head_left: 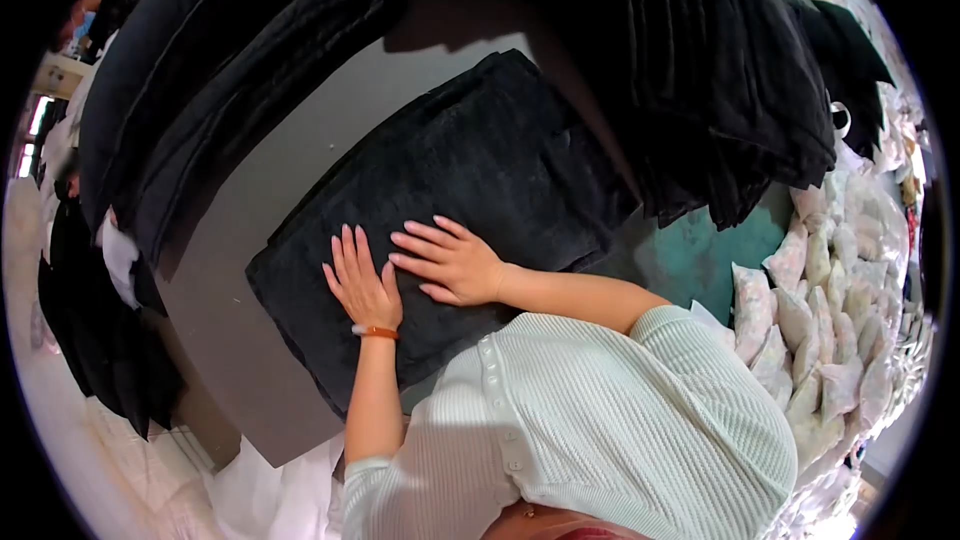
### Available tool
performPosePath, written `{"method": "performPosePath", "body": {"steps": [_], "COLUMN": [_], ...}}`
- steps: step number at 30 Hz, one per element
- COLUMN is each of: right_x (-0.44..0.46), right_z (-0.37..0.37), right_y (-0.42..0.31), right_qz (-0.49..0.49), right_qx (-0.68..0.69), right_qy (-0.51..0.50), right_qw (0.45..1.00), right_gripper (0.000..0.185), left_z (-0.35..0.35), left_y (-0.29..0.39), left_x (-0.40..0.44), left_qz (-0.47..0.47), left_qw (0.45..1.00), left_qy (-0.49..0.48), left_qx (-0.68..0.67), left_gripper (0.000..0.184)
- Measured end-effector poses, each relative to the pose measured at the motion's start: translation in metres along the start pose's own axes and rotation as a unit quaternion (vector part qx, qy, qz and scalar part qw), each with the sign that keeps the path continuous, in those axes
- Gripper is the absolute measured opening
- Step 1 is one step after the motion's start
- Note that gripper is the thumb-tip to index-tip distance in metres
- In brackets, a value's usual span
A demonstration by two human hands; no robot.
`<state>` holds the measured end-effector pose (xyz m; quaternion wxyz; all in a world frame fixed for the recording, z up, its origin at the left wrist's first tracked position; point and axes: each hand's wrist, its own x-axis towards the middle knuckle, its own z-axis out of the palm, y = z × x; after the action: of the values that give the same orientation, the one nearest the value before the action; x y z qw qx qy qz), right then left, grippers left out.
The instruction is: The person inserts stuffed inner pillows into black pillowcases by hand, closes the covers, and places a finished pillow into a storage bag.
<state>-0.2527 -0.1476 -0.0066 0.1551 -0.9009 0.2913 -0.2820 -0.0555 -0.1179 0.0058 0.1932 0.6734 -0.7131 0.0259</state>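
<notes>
A folded black garment [480,155], possibly trousers, lies flat on a grey tabletop [235,340]. It is set at a slant, and its layers show along the edges. My left hand [364,282], with an orange band at the wrist, rests palm down on the near left part of the cloth. Beside it, my right hand [455,265] is also flat on the fabric, its fingers pointing left toward the left hand. Both hands have their fingers stretched out and grip nothing.
Tall stacks of dark folded garments stand at the back left [240,70] and back right [715,70]. More dark cloth [95,310] hangs or lies at the far left. Many small whitish packets [815,315] are heaped on the right, past a green surface [700,245].
</notes>
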Motion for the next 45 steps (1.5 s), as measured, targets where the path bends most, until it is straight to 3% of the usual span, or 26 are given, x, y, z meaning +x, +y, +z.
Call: {"method": "performPosePath", "body": {"steps": [3, 6, 8, 10, 12, 14, 19, 20, 21, 23, 25, 29, 36, 38, 40, 43, 44, 45], "right_x": [0.02, 0.037, 0.047, 0.038, 0.017, 0.037, 0.033, 0.03, 0.03, 0.023, 0.009, -0.009, -0.001, -0.005, -0.005, -0.007, -0.012, -0.02], "right_z": [-0.028, -0.081, -0.121, -0.102, -0.058, -0.058, -0.056, -0.054, -0.062, -0.075, -0.063, -0.031, -0.028, -0.033, -0.042, -0.059, -0.067, -0.072], "right_y": [-0.007, 0.015, 0.042, 0.086, 0.127, 0.127, 0.124, 0.118, 0.096, 0.034, -0.011, 0.001, 0.01, 0.005, -0.001, -0.001, 0.005, 0.013], "right_qz": [0.032, 0.044, 0.133, 0.227, 0.362, 0.393, 0.342, 0.314, 0.28, 0.157, 0.119, 0.073, 0.064, 0.066, 0.07, 0.088, 0.1, 0.175], "right_qx": [0.024, -0.002, -0.112, -0.16, -0.052, -0.069, -0.134, -0.182, -0.137, -0.089, -0.106, -0.089, -0.095, -0.098, -0.101, -0.109, -0.122, -0.103], "right_qy": [-0.007, 0.051, 0.094, 0.072, -0.011, -0.038, -0.005, 0.009, 0.025, -0.05, -0.071, 0.026, 0.036, 0.015, -0.005, -0.027, -0.021, 0.016], "right_qw": [0.999, 0.998, 0.98, 0.958, 0.931, 0.916, 0.93, 0.932, 0.95, 0.982, 0.985, 0.993, 0.993, 0.993, 0.992, 0.99, 0.987, 0.979], "right_gripper": [0.056, 0.056, 0.058, 0.063, 0.068, 0.071, 0.067, 0.066, 0.063, 0.067, 0.077, 0.067, 0.062, 0.061, 0.063, 0.066, 0.068, 0.068], "left_z": [-0.018, -0.042, -0.059, -0.062, -0.003, 0.003, -0.006, -0.008, -0.012, -0.024, -0.042, -0.034, -0.034, -0.046, -0.046, -0.053, -0.049, -0.053], "left_y": [0.0, 0.012, 0.026, 0.03, -0.006, -0.007, -0.01, -0.009, -0.01, -0.01, -0.012, -0.038, -0.045, -0.05, -0.07, -0.108, -0.118, -0.119], "left_x": [0.019, 0.035, 0.04, 0.038, 0.02, 0.035, 0.034, 0.031, 0.024, 0.014, -0.006, -0.041, -0.038, -0.055, -0.085, -0.131, -0.146, -0.156], "left_qz": [-0.01, -0.037, -0.054, -0.058, -0.073, -0.103, -0.112, -0.122, -0.112, -0.099, -0.151, -0.228, -0.231, -0.258, -0.32, -0.47, -0.461, -0.455], "left_qw": [0.998, 0.997, 0.997, 0.996, 0.995, 0.992, 0.992, 0.991, 0.992, 0.993, 0.985, 0.967, 0.97, 0.958, 0.941, 0.877, 0.882, 0.887], "left_qy": [-0.058, -0.025, 0.02, 0.058, -0.021, -0.007, -0.034, -0.031, -0.039, -0.057, -0.067, -0.041, -0.014, -0.055, -0.034, -0.089, -0.097, -0.073], "left_qx": [0.017, 0.06, 0.052, 0.045, 0.063, 0.076, 0.046, 0.048, 0.037, 0.024, 0.057, 0.102, 0.074, 0.113, 0.103, -0.041, -0.005, 0.01], "left_gripper": [0.055, 0.054, 0.054, 0.054, 0.057, 0.057, 0.059, 0.059, 0.061, 0.063, 0.064, 0.067, 0.068, 0.07, 0.069, 0.068, 0.068, 0.069]}}
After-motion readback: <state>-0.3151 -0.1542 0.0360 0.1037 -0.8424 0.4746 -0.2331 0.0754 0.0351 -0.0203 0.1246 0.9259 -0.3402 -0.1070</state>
